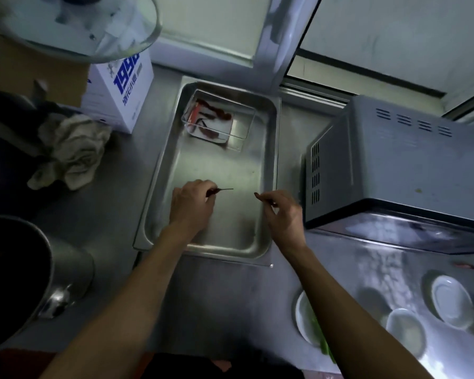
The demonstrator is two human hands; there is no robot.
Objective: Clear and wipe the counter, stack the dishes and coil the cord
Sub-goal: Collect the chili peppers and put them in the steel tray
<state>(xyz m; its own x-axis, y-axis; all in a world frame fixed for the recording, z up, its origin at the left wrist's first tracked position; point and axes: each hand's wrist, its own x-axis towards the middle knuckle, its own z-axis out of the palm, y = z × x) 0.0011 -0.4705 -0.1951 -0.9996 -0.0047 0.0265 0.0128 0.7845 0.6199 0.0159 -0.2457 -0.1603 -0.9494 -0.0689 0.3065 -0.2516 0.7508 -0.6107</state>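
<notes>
A steel counter (230, 291) runs under a window, dimly lit, with a shallow steel tray (271, 149) set in the middle of it. Both hands work over the tray's near end. The left hand (190, 205) has its fingers curled around a thin dark chili (221, 190), whose stem pokes out to the right. The right hand (281, 212) pinches a smaller dark bit (257, 195) between thumb and fingertip, the other fingers loosely bent. The two hands are near each other but apart.

At the tray's far end sits one clear box (241, 119) holding several more dried chilies; I cannot count them exactly. These chilies look light, dry and brittle, so I judge a gentle pinch at the stem or mid-body suits them; squeezing would likely crumble them.

One crumpled rag (71, 149) lies left of the tray, soft and easy to bunch in a fist for wiping. Three white dishes (452, 300) show at lower right, one partly behind the right forearm; they look hard, smooth and breakable, best lifted by the rim. One microwave (400, 165) stands right of the tray, one pot (17, 269) at lower left, one printed carton (121, 97) behind the rag. No cord is visible.
</notes>
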